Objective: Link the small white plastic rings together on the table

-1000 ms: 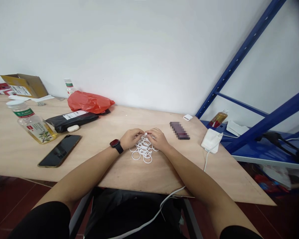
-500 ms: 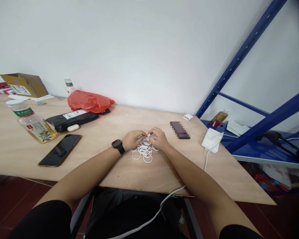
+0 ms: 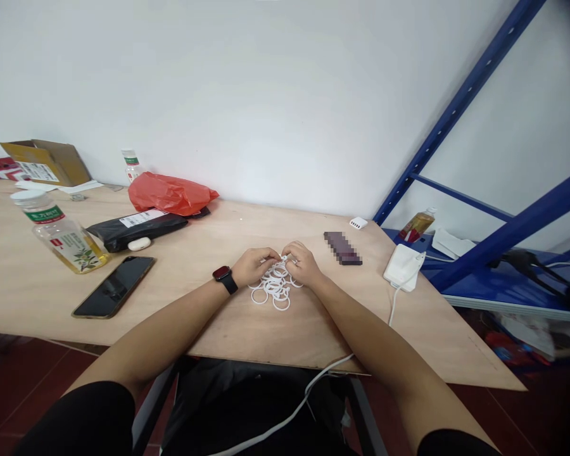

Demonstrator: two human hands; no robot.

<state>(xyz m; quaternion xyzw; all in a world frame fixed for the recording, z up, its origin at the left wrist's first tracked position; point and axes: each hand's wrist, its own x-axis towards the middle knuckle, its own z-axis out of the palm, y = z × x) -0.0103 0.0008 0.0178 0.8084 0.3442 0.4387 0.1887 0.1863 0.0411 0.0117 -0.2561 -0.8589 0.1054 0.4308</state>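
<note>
A pile of several white rings [image 3: 274, 288] lies on the wooden table [image 3: 285, 329] in front of me. My left hand [image 3: 253, 265], with a dark watch [image 3: 223, 276] on its wrist, and my right hand [image 3: 304, 263] meet just above the far side of the pile. Both hands have their fingers curled, pinching a small white ring between their fingertips.
On the left lie a black phone [image 3: 114, 287], a bottle of yellow drink [image 3: 59, 232], a black packet [image 3: 137, 228], a red bag [image 3: 171, 193] and a cardboard box [image 3: 47, 161]. A white charger [image 3: 403, 267] with its cable and a blue shelf frame [image 3: 479, 253] are on the right.
Both hands have shifted slightly away from me and kept working the ring between their fingertips; the pile has stayed in place.
</note>
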